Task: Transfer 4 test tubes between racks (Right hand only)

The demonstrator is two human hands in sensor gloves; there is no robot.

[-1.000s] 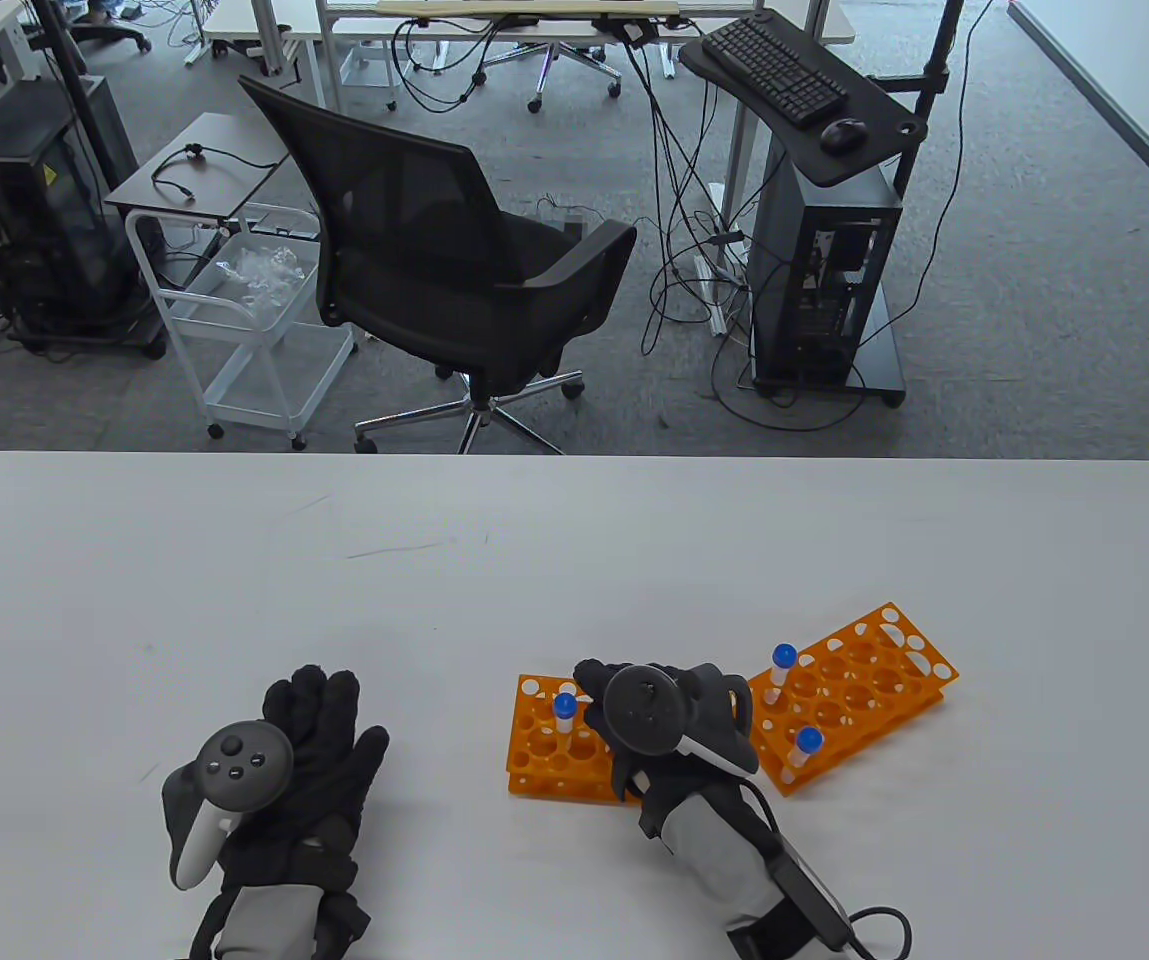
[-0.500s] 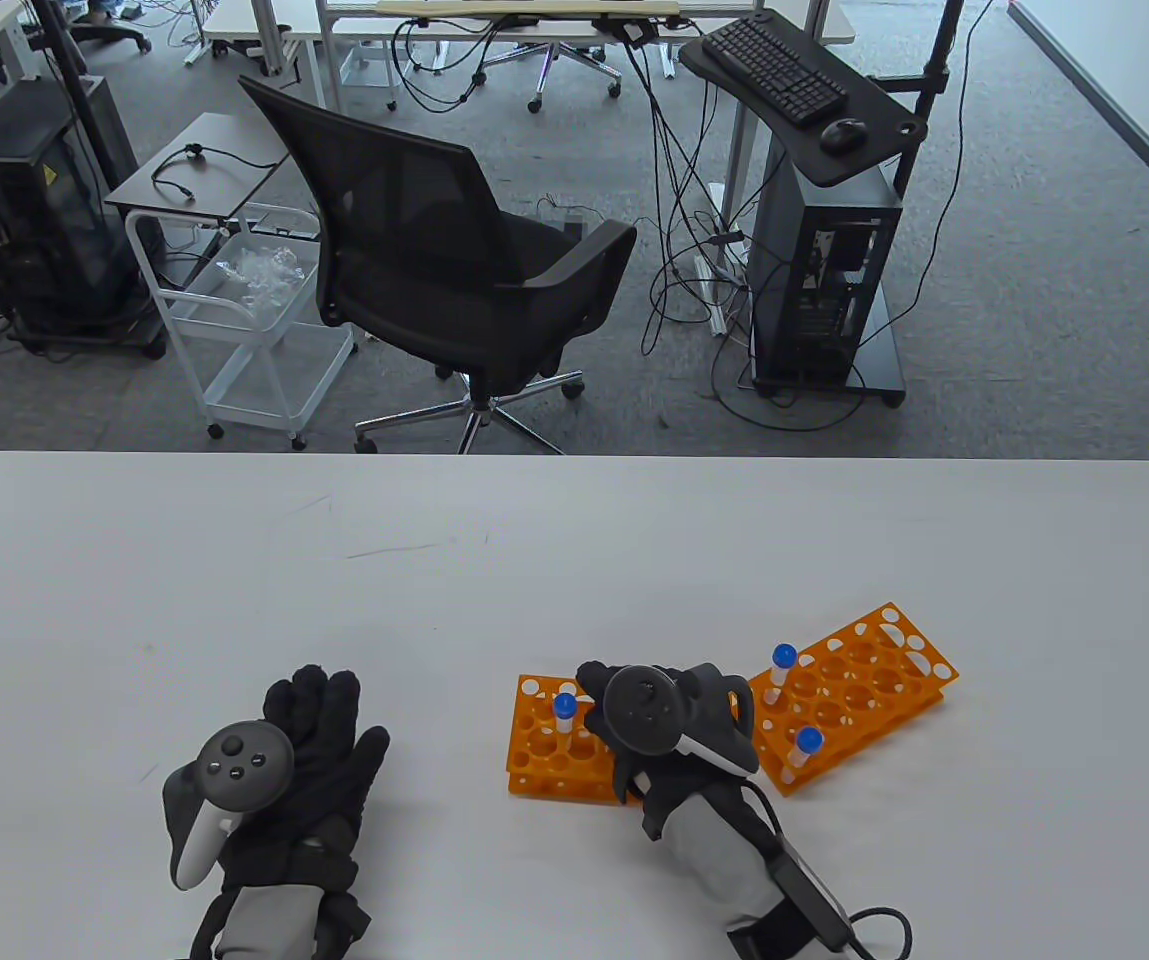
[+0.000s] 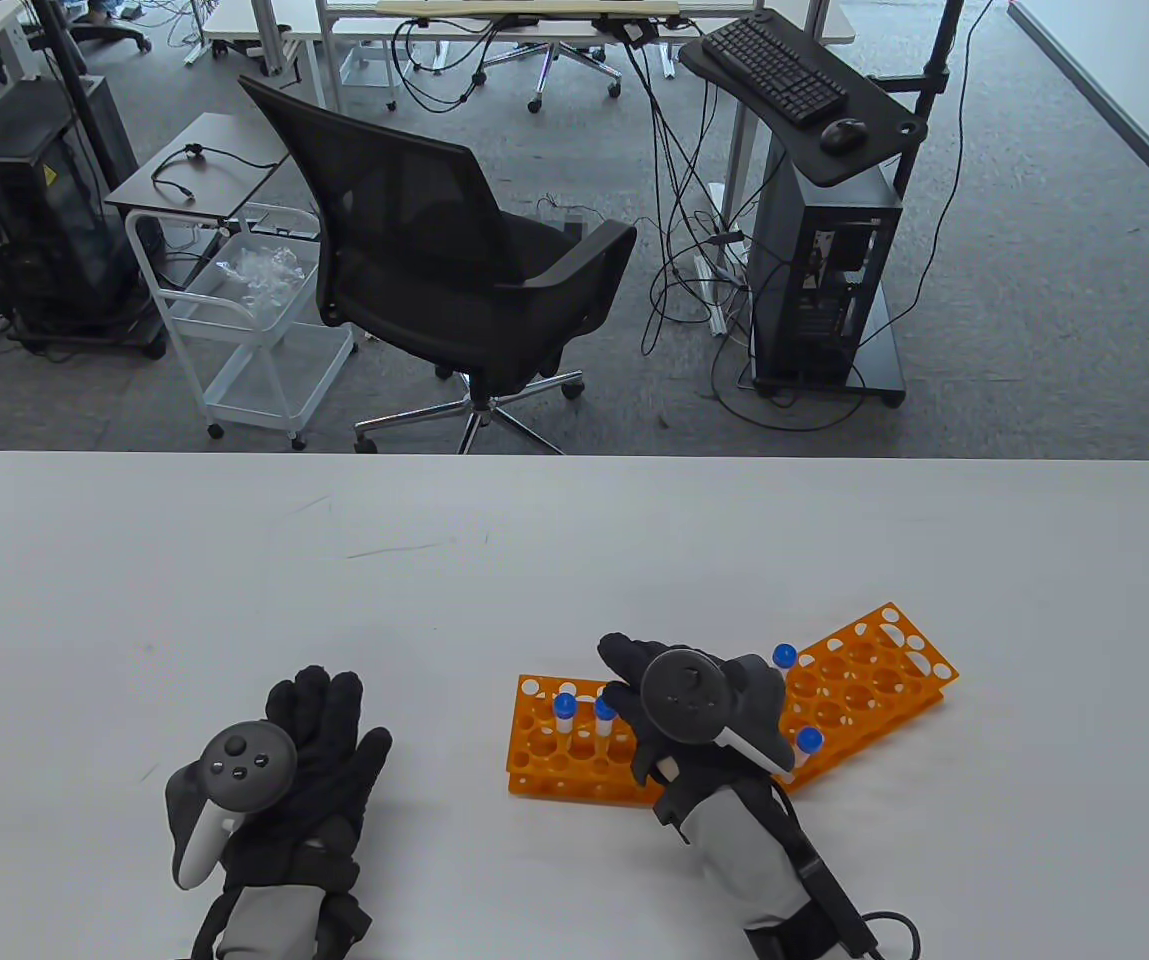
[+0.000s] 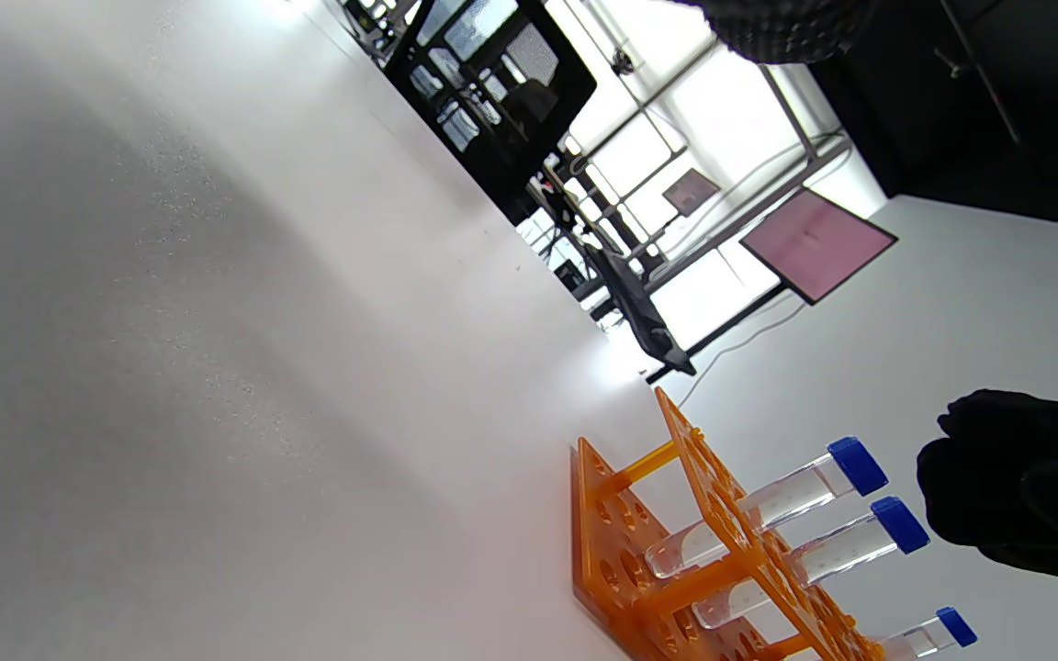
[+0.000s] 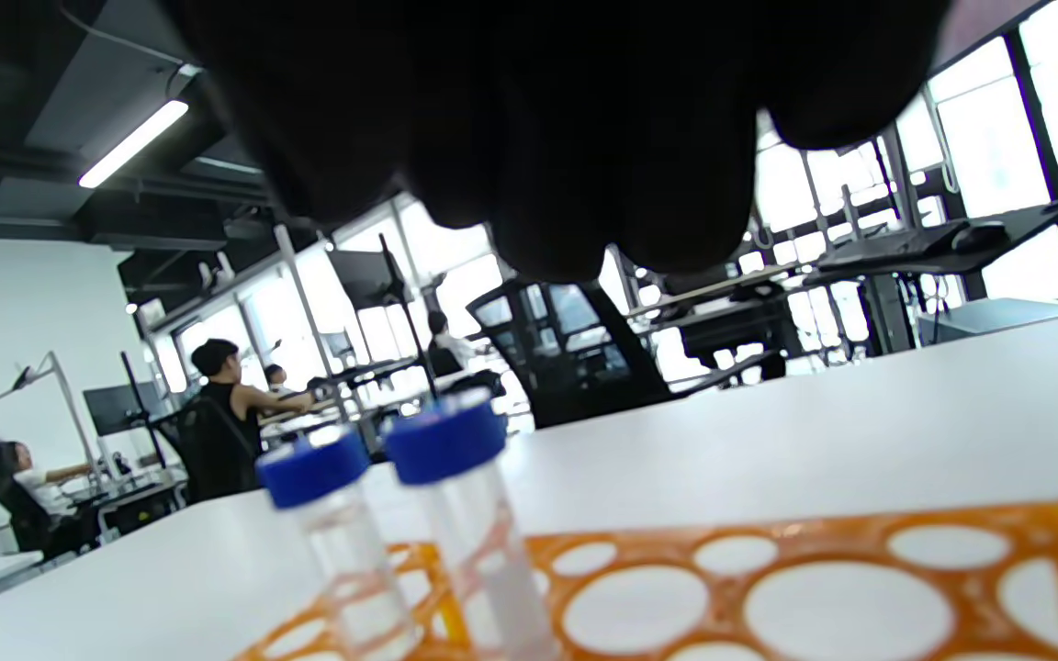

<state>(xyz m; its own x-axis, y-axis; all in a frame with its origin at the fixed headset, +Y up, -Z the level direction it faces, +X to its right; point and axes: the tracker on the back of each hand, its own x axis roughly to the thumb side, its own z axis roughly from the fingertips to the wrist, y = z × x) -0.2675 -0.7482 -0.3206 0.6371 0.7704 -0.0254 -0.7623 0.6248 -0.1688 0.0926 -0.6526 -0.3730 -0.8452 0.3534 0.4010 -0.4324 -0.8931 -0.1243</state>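
Two orange racks lie on the white table. The left rack holds two blue-capped test tubes standing side by side. They also show in the left wrist view and the right wrist view. The right rack holds two more tubes. My right hand hovers between the racks, just right of the left rack's tubes, and holds nothing; its fingers hang above the caps without touching. My left hand lies flat on the table, empty.
The racks touch at their near corners under my right wrist. The table's far edge runs across the middle of the view, with an office chair and a white cart beyond it.
My right hand has let go and shifted right off the left rack, uncovering a second tube standing beside the first. The left hand has not moved.
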